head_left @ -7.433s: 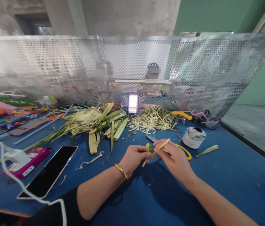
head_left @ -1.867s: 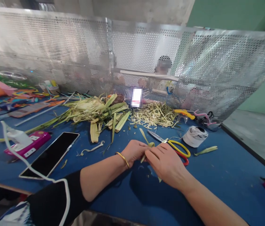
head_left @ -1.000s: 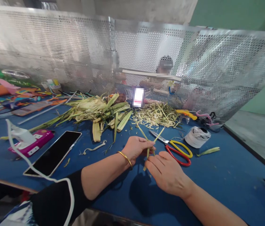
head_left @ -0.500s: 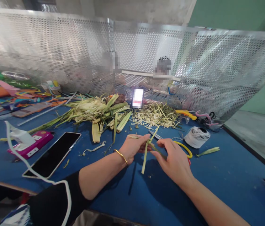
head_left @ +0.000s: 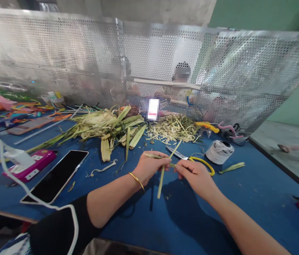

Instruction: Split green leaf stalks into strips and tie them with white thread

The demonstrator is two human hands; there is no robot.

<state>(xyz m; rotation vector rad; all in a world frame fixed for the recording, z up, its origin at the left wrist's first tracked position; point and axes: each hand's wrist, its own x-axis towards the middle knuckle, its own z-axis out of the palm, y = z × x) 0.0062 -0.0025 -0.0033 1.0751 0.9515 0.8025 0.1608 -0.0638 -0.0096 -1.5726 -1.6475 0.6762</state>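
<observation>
Pale green strips of plant leaf [head_left: 160, 182] cross each other between my hands, just above the blue table. My left hand [head_left: 151, 166], with a gold bangle at the wrist, pinches them near the crossing. A strip end sticks out past its fingers on the left. My right hand [head_left: 193, 174] pinches the end of the crosswise strip, close to the left fingertips. Scissors [head_left: 203, 162] with yellow handles lie just behind my right hand, partly covered by it. A spool of white string [head_left: 219, 152] stands right of the scissors.
Heaped leaves and stalks [head_left: 104, 124] lie behind my left hand, with chopped scraps [head_left: 174, 129] beside them. A dark-screened phone [head_left: 59, 175], a magenta power strip [head_left: 32, 164] and a white cable are at left. A perforated metal screen [head_left: 154, 53] backs the table; people sit behind it.
My right hand has closed its fingers on the end of the crosswise strip, where it was more open before. A person's leg has appeared at the far right.
</observation>
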